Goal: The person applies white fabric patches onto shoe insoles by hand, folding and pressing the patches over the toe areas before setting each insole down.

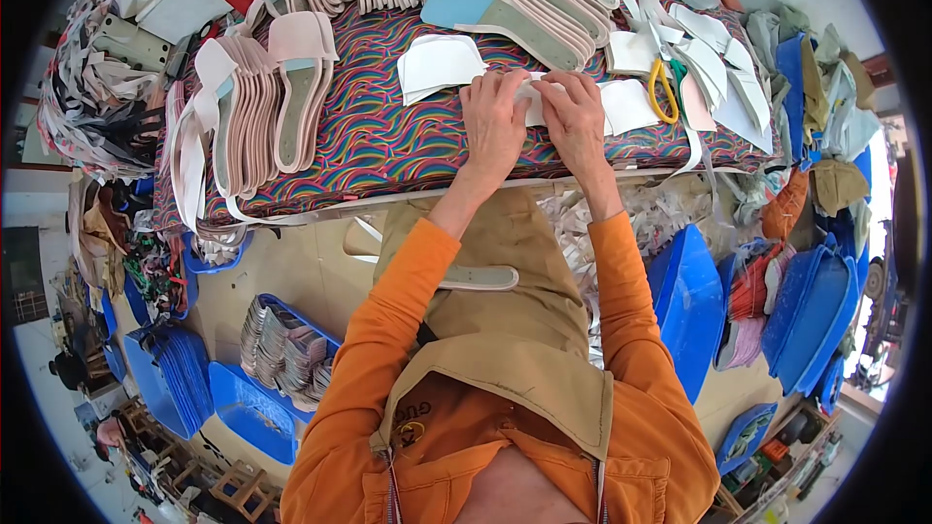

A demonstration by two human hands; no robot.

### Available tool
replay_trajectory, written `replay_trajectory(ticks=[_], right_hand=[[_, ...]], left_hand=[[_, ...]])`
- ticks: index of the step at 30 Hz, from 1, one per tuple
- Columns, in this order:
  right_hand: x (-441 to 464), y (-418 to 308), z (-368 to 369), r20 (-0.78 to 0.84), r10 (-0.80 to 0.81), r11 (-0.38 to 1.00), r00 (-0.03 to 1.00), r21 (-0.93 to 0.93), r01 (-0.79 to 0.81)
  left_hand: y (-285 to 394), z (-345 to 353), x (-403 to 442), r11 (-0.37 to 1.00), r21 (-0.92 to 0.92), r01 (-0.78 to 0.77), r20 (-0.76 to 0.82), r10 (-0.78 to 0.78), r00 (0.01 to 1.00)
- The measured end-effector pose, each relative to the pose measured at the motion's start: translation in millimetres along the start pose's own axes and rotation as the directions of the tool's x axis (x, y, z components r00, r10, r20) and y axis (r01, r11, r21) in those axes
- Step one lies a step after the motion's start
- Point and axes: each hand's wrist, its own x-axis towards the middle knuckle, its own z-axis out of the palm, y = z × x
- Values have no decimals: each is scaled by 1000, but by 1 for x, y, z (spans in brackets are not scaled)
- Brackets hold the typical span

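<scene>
My left hand point(493, 121) and my right hand point(575, 124) are close together at the table's front edge, with bent fingers on a small white piece point(533, 109) between them. The fingertips partly cover that piece. To the left lies a stack of white pieces point(439, 66), and to the right another white piece point(627, 107). Scissors with yellow handles point(663, 92) rest beside it. Behind my hands are overlapping insoles point(524, 15) in blue, grey and pink. One insole point(479, 278) lies on my lap.
More insole stacks point(243, 116) stand on the left of the patterned tabletop point(374, 150). White strips point(691, 141) hang over its front edge. Blue bins stand on the floor at left point(250, 412) and right point(687, 311). Bundles of scraps point(92, 107) flank the table.
</scene>
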Motion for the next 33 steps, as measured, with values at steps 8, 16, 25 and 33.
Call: replay_trajectory(ticks=[8, 16, 25, 33], right_hand=[[2, 1, 2, -33, 62, 996, 998, 60, -60], [20, 8, -1, 111, 53, 994, 992, 92, -63], [35, 19, -1, 291, 63, 998, 955, -14, -62], [-4, -66, -23, 148, -150, 982, 978, 136, 130]], left_hand=[[1, -2, 2, 999, 12, -41, -59, 42, 997], [-6, 4, 0, 990, -104, -97, -29, 94, 995], [-2, -26, -14, 873, -478, 99, -50, -139, 989], [-46, -188, -56, -201, -922, 332, 384, -598, 704]])
